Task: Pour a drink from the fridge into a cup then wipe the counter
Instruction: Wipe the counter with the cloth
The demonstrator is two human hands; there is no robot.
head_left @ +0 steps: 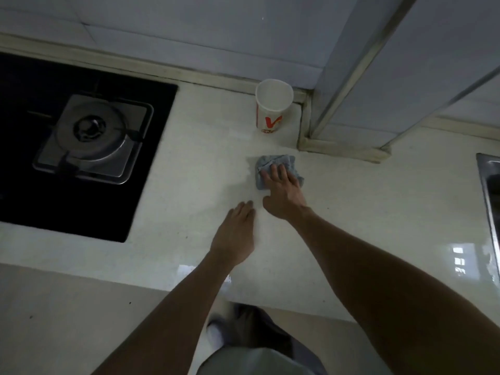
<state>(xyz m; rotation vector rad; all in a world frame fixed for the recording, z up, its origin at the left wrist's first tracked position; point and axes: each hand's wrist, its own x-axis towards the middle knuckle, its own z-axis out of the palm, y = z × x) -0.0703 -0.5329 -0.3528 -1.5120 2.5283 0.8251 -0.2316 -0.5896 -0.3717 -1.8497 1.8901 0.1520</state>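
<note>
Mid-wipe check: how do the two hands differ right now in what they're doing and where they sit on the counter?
The right hand presses flat on the grey cloth, fingers spread; the left hand touches no cloth and lies on the bare counter, fingers together. The right hand reaches farther in, toward the paper cup; the left hand sits nearer the counter's front edge. Both are palm down.

Cup [273, 105]: on the surface [205, 169], at the back wall.
Cloth [278, 170]: in front of cup.
Hob [78, 142]: far left of cup.
Sink [491, 190]: far right of cup.
</note>
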